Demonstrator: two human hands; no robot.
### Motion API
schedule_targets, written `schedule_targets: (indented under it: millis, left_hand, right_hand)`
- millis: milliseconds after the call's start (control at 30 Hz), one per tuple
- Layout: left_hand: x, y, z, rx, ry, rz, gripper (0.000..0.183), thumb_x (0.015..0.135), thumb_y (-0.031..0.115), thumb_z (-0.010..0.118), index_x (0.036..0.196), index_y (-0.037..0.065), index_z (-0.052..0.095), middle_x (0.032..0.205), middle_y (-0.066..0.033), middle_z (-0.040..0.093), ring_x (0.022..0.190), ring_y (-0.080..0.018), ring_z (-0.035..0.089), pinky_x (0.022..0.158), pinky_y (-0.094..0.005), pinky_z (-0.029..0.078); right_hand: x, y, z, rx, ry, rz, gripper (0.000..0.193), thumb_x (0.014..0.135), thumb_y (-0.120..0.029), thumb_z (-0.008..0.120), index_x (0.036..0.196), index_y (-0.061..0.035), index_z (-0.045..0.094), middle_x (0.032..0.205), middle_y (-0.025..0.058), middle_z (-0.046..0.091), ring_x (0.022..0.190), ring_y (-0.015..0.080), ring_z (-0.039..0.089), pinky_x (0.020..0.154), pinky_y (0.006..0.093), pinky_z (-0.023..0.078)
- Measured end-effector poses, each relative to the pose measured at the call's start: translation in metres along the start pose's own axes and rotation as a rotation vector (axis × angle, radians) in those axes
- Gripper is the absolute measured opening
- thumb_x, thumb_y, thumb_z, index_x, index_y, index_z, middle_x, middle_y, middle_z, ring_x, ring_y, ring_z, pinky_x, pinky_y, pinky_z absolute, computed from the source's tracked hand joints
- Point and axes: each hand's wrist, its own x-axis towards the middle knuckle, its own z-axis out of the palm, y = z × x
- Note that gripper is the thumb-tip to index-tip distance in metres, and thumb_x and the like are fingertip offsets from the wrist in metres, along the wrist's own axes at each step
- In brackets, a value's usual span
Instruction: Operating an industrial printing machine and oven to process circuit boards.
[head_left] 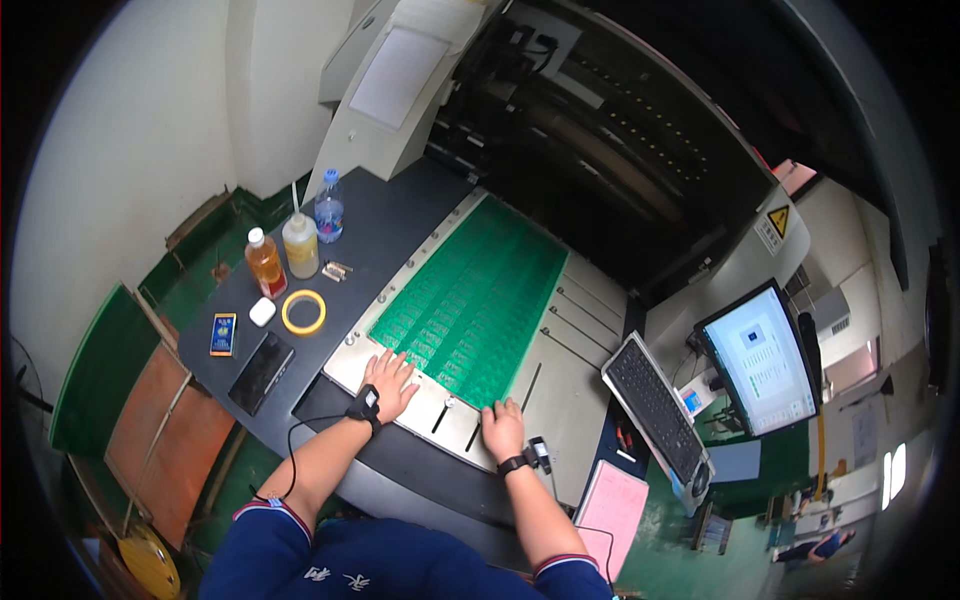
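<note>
Machine (560,150) with a dark, open interior occupies the upper centre of the frame. Dark grey table (390,220) extends left of centre. Silver slotted plate (575,345) lies before the interior. Green panel (470,290) with rows of pale markings rests on this plate, at frame centre. Lit monitor (762,357) stands at right; keyboard (655,405) tilts beside it. Left hand (391,388), open with fingers spread, lies at the panel's lower-left edge. Right hand (503,430), fingers together, is at its lower-right corner; whether it grips cannot be told. Three bottles (300,250) and a yellow tape roll (288,305) occupy the table, left of centre.
</note>
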Motion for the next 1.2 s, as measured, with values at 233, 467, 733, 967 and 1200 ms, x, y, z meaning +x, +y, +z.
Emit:
schedule_targets:
  millis: [233, 467, 733, 967, 1200]
  left_hand:
    - [0.002, 0.001, -0.007, -0.027, 0.094, -0.023, 0.032, 0.08, 0.026, 0.054, 0.103, 0.005, 0.059, 0.117, -0.0145, 0.052, 0.115, -0.0339, 0.041, 0.096, -0.0476, 0.03]
    - [-0.002, 0.001, 0.002, -0.016, 0.062, -0.029, 0.034, 0.082, 0.028, 0.05, 0.107, 0.007, 0.058, 0.12, -0.0128, 0.051, 0.118, -0.0331, 0.039, 0.097, -0.0479, 0.028]
    - [-0.001, -0.001, -0.003, -0.017, 0.022, -0.05, 0.033, 0.083, 0.027, 0.048, 0.107, 0.006, 0.058, 0.122, -0.0133, 0.049, 0.119, -0.0321, 0.038, 0.099, -0.0472, 0.028]
    - [0.005, 0.004, -0.002, -0.014, -0.026, -0.036, 0.033, 0.084, 0.025, 0.046, 0.109, 0.006, 0.058, 0.123, -0.0146, 0.048, 0.119, -0.0331, 0.038, 0.099, -0.0477, 0.027]
    - [0.002, 0.005, 0.0, 0.035, -0.009, -0.034, 0.034, 0.084, 0.023, 0.046, 0.112, 0.006, 0.056, 0.125, -0.014, 0.047, 0.12, -0.0331, 0.038, 0.1, -0.0477, 0.027]
  right_hand:
    - [-0.004, -0.012, -0.006, -0.206, -0.012, -0.152, 0.047, 0.084, -0.032, 0.049, 0.113, 0.0054, 0.052, 0.121, 0.0282, 0.046, 0.117, 0.0405, 0.04, 0.098, 0.0431, 0.032]
    - [-0.012, 0.015, -0.024, -0.118, -0.068, -0.175, 0.043, 0.084, -0.028, 0.05, 0.119, -0.0024, 0.049, 0.127, 0.0227, 0.043, 0.121, 0.0369, 0.036, 0.1, 0.0422, 0.03]
    - [-0.194, 0.003, -0.032, -0.097, 0.017, -0.119, 0.035, 0.078, -0.015, 0.053, 0.111, -0.0052, 0.054, 0.123, 0.0191, 0.046, 0.117, 0.0371, 0.039, 0.098, 0.0478, 0.029]
    - [-0.247, 0.03, -0.037, -0.026, 0.193, 0.11, 0.021, 0.074, -0.011, 0.055, 0.095, -0.0056, 0.058, 0.104, 0.0151, 0.054, 0.099, 0.033, 0.048, 0.09, 0.0447, 0.033]
    - [-0.244, 0.029, -0.041, -0.035, 0.249, 0.052, 0.016, 0.072, -0.009, 0.055, 0.087, -0.0054, 0.061, 0.095, 0.0126, 0.058, 0.091, 0.0297, 0.052, 0.085, 0.0415, 0.037]
